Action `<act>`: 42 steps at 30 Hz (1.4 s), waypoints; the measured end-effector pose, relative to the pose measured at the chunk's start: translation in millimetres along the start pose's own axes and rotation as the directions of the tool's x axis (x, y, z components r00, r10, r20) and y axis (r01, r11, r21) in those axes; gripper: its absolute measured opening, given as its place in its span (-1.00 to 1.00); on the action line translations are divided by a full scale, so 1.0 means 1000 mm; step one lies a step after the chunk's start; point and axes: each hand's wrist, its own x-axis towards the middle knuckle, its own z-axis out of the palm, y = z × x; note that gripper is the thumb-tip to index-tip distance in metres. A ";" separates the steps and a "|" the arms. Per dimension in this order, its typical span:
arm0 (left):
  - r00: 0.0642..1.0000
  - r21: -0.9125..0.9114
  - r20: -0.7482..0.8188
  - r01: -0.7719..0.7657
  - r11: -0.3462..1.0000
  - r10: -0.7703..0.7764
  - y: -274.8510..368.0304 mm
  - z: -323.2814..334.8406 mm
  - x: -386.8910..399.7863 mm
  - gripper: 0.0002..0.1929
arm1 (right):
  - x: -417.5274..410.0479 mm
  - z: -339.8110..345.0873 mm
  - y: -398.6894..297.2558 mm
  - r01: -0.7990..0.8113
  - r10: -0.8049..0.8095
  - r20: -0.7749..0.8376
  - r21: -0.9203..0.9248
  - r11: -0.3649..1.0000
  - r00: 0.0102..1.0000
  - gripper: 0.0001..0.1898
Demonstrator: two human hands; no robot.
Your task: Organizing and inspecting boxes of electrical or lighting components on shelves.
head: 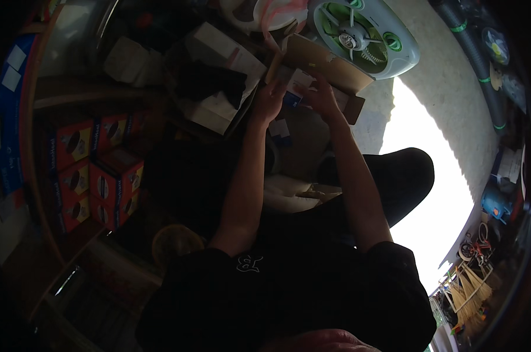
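Observation:
A small white-and-blue box (300,80) is between my two hands, over an opened brown cardboard carton (331,66). My left hand (270,100) grips its left side, and the fingers of my right hand (322,97) lie along its right side. Shade hides the exact finger contacts. Below the hands, another small box with white and blue faces (279,128) lies low down. Left of my left hand are pale carton pieces (217,112) with a dark cloth or bag (221,86) on top.
A grey-green box fan (358,39) stands beyond the carton, near a pink plastic bag (287,17). Stacked red boxes (102,171) fill a shelf on the left. A dark rolled tube (472,57), a blue machine (496,204) and brooms (468,288) line the right. Sunlight glares on the floor (428,176).

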 end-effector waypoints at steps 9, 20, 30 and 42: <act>0.918 -0.321 -0.195 0.273 0.907 -0.345 -0.004 -0.011 -0.009 -0.67 | 0.071 0.015 0.063 -0.120 0.216 -0.231 0.369 0.922 0.949 -0.42; 0.898 -0.388 -0.165 0.321 0.864 -0.407 -0.024 -0.013 -0.010 -0.67 | 0.069 0.057 0.044 -0.159 -0.017 -0.474 -0.328 0.931 0.880 -0.76; 0.873 -0.183 -0.110 0.452 0.873 -0.475 -0.054 -0.002 -0.007 -0.61 | 0.055 0.047 0.070 -0.203 -0.011 -0.419 -0.463 0.863 0.908 -0.79; 0.939 0.860 -0.197 0.304 0.410 -0.281 -0.097 0.051 -0.036 -0.43 | -0.033 0.084 0.185 -0.461 0.282 -0.438 -0.384 0.800 0.854 -0.35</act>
